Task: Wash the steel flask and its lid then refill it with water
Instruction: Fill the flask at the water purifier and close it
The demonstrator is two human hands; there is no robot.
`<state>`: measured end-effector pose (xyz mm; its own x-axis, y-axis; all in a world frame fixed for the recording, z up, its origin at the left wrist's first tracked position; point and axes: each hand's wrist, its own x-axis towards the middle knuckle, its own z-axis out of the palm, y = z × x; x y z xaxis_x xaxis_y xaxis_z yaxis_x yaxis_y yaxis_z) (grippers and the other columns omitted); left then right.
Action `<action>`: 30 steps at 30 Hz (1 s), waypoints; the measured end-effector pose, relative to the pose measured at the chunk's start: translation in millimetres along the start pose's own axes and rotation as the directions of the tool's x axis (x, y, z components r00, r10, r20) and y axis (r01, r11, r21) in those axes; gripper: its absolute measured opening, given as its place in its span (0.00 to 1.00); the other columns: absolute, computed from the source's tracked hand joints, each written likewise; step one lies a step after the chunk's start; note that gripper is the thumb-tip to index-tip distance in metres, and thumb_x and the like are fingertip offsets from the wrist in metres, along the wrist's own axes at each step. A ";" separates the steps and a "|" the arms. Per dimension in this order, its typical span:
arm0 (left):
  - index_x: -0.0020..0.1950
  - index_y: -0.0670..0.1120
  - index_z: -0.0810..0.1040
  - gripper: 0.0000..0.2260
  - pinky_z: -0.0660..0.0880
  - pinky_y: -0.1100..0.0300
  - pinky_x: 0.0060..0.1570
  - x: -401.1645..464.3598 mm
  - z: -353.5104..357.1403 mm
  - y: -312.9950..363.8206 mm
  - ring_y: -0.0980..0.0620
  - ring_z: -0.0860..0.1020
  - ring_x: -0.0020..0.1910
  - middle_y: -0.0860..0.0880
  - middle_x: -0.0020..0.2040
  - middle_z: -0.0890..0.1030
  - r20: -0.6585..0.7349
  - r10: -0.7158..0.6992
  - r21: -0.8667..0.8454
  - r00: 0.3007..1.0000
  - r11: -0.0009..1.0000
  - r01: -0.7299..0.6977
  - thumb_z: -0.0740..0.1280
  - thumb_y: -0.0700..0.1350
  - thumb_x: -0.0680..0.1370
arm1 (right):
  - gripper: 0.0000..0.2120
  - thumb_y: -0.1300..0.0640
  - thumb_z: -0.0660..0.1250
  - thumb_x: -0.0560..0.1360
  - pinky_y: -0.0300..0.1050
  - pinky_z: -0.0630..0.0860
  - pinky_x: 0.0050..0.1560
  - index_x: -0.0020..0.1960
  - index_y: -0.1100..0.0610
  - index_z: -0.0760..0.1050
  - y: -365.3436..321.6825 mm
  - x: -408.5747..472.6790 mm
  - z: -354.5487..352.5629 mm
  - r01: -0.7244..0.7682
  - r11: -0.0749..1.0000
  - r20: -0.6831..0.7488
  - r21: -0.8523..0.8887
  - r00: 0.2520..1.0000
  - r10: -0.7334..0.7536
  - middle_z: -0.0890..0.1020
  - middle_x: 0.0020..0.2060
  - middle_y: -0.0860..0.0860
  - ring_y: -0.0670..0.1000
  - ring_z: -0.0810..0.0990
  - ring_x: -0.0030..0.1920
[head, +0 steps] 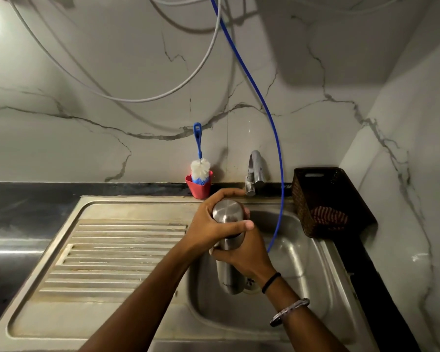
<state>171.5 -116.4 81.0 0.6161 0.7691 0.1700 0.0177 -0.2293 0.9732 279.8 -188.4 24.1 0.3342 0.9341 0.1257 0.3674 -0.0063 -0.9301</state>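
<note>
R hand (241, 255): wrapped round flask body, mid-height; two bands on wrist.
Steel flask (228, 278): ctr frame, held over sink basin, tilted, top end toward 12 o'clock.
L hand (214, 219): closed over lid, fingers curled round its rim.
Lid (226, 210): on flask top, steel, domed.
Sink (127, 250): steel; drainboard at 9, basin at 4.
Blue hose (277, 174): drops from 12 into basin.
Tap (254, 171): 1 o'clock, spout just above lid.
Red cup (198, 188): 12 o'clock, holds bottle brush (200, 168).
Brown basket (323, 199): 2 o'clock, striped cloth inside.
</note>
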 end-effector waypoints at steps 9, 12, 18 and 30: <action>0.69 0.43 0.76 0.15 0.80 0.52 0.61 -1.3 -32.9 -9.2 0.46 0.84 0.58 0.45 0.56 0.86 -0.078 -0.033 -0.061 0.996 0.998 0.028 0.66 0.37 0.82 | 0.28 0.53 0.83 0.57 0.50 0.83 0.50 0.54 0.46 0.78 1.3 9.6 -20.3 -0.059 0.997 -0.145 0.045 0.987 0.065 0.85 0.46 0.43 0.43 0.84 0.48; 0.71 0.51 0.75 0.20 0.78 0.59 0.61 -5.8 -10.3 1.3 0.53 0.81 0.63 0.53 0.62 0.83 -0.066 -0.023 -0.032 0.998 0.999 0.021 0.63 0.56 0.82 | 0.33 0.47 0.81 0.57 0.51 0.83 0.53 0.60 0.45 0.76 0.8 13.9 -16.3 -0.063 0.998 -0.103 0.007 0.993 0.063 0.84 0.51 0.43 0.43 0.83 0.53; 0.58 0.45 0.79 0.28 0.83 0.48 0.53 8.0 5.1 5.0 0.46 0.84 0.51 0.46 0.50 0.85 -0.097 0.114 0.042 0.989 0.993 -0.110 0.81 0.56 0.64 | 0.37 0.45 0.78 0.58 0.48 0.80 0.59 0.65 0.50 0.73 -14.9 15.9 -15.0 -0.007 1.000 0.114 -0.023 0.993 0.010 0.81 0.56 0.44 0.44 0.80 0.58; 0.53 0.35 0.77 0.16 0.79 0.62 0.51 21.2 -26.9 34.1 0.53 0.85 0.52 0.50 0.44 0.85 0.268 0.016 -0.016 0.963 1.000 -0.012 0.74 0.30 0.68 | 0.37 0.57 0.83 0.58 0.62 0.79 0.58 0.63 0.62 0.73 -18.2 28.9 -15.1 -0.055 0.988 0.351 0.143 0.936 0.001 0.81 0.57 0.57 0.58 0.80 0.60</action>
<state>163.9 -91.8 121.9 0.8050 0.5771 0.1378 -0.0024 -0.2291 0.9734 295.9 -166.7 49.9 0.0087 1.0000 -0.0043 0.2203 -0.0061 -0.9754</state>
